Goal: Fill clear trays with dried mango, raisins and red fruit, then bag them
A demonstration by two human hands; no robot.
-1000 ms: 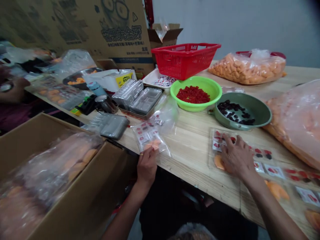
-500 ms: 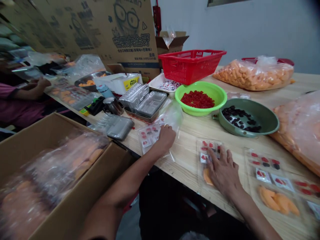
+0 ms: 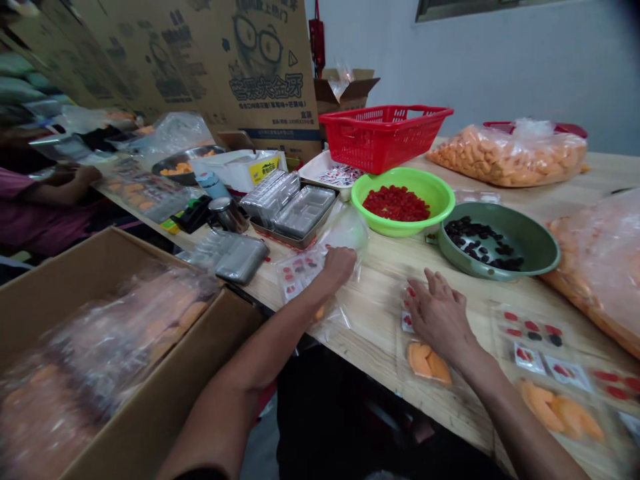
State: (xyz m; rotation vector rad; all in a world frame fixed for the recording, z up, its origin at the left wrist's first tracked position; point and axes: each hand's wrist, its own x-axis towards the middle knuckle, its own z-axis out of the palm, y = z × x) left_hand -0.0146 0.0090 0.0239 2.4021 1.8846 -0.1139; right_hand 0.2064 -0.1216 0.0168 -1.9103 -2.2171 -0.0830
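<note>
My left hand [image 3: 341, 265], fingers closed, grips a clear plastic bag [image 3: 354, 230] on the table. Beside it, partly under my forearm, lies a clear tray [image 3: 295, 277] with red and dark pieces and small printed packets. My right hand [image 3: 443, 317] is spread over the upper part of another filled tray [image 3: 407, 370], covering most of its small compartments. Two orange pieces [image 3: 429, 362] show in that tray's lower compartment. To the right sits a similar tray [image 3: 510, 383] with red and dark pieces, packets and orange pieces.
A green bowl [image 3: 445, 199] of red pieces and a dark green basin [image 3: 500, 267] of dark pieces stand behind my hands. Stacked clear trays [image 3: 273, 193], a red basket [image 3: 370, 143] and bags of orange pieces [image 3: 510, 157] surround them. An open carton [image 3: 165, 393] stands left; a co-worker sits beyond.
My right hand has shifted up the tray, uncovering the orange pieces in its lower compartment. My left hand stays at the bag, having moved only slightly.
</note>
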